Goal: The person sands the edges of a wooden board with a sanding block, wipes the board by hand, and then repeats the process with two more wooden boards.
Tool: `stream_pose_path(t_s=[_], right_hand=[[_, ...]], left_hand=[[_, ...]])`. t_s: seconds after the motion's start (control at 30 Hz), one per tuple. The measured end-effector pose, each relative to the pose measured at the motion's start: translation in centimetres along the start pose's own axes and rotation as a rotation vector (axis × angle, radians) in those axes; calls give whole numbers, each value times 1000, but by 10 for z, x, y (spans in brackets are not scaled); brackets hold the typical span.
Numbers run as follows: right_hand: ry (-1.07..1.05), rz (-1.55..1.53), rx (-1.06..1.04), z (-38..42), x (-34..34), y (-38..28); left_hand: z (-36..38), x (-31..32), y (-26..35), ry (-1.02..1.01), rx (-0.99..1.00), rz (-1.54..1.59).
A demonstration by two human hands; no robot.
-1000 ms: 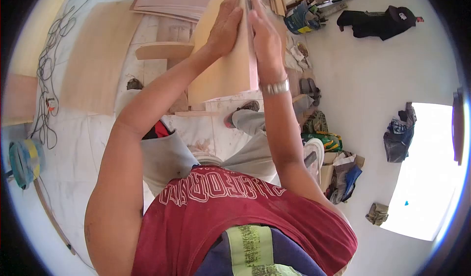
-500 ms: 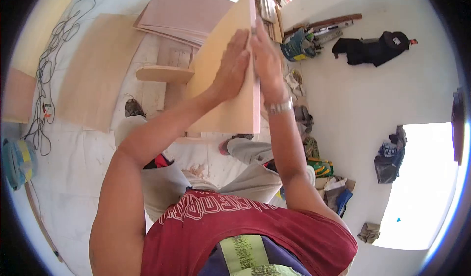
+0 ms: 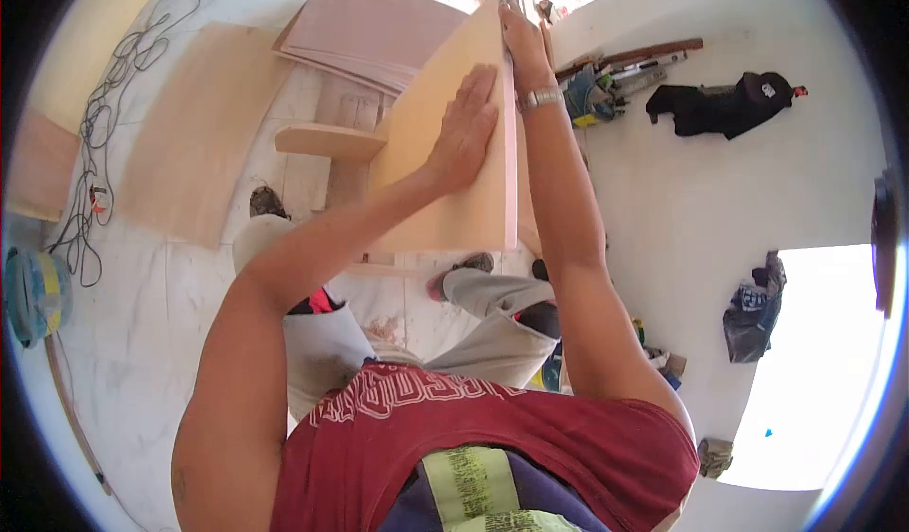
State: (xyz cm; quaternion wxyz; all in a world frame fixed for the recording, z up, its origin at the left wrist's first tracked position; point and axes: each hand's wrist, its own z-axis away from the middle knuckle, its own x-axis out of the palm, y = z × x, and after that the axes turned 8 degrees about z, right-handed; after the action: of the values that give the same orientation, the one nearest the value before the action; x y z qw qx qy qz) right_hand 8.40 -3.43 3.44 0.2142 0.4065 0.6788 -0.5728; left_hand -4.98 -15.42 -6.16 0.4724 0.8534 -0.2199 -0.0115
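A pale wooden panel point(image 3: 426, 182) stands upright on its edge in front of me, its narrow pinkish edge facing up. My left hand point(image 3: 464, 134) lies flat on the panel's left face, fingers stretched and together. At the far end of the narrow edge is my right hand point(image 3: 524, 40), with a metal watch point(image 3: 541, 98) on its wrist. Its thumb side shows bent over the edge; the other fingers are largely hidden, and anything under them is too small to make out. A rounded board point(image 3: 329, 141) juts out from the panel's left side.
Stacked plywood sheets point(image 3: 369, 26) lie beyond the panel. Another brown sheet point(image 3: 204, 134) lies on the tiled floor at left, beside a tangled black cord point(image 3: 99, 144). A blue hose roll point(image 3: 36, 291) is at far left. Dark clothing point(image 3: 715, 104) hangs on the right wall.
My right hand has slid forward along the panel's narrow edge to its far end. My left hand stays flat on the face. The view has shifted slightly.
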Motion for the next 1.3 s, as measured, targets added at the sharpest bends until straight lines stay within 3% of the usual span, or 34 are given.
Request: stream_pose_path(t_s=[0.03,0.07,0.13,0.2,0.27,0.37,0.47,0.63,0.73,0.77,0.87,1.03,1.17,1.3], right_hand=[[-3,275,-153,18,-3,1],[13,249,-140,47,-2,6],[-117,242,46,147,-33,-69],[-65,-32,-69,218,-32,-55],[-32,-138,36,274,-39,-74],[-143,-394,135,283,-49,-89],[-149,-209,-29,208,-41,-66],[-91,249,-95,17,-9,6],[-145,-140,243,-76,1,2],[-147,-151,244,-86,4,4],[-158,112,-203,-82,14,60],[-146,-18,-42,90,-13,-7],[-82,-156,47,259,-38,-73],[-72,-298,95,285,-42,-80]], left_hand=[[1,0,0,-4,-7,-8],[1,-1,0,-9,-11,-16],[3,-1,-5,-8,-25,-15],[2,-4,1,-18,-45,-13],[3,-4,3,-27,-39,-9],[7,0,-1,-31,-29,12],[8,-1,-2,-38,-27,-41],[7,-5,1,-35,-56,-58],[11,-3,-1,-46,-50,4],[11,-3,-2,-40,-44,-6],[14,2,-5,-35,-6,-19],[12,3,-8,-34,80,-52],[12,-3,3,-48,-10,-19],[23,0,-3,-56,26,-21]])
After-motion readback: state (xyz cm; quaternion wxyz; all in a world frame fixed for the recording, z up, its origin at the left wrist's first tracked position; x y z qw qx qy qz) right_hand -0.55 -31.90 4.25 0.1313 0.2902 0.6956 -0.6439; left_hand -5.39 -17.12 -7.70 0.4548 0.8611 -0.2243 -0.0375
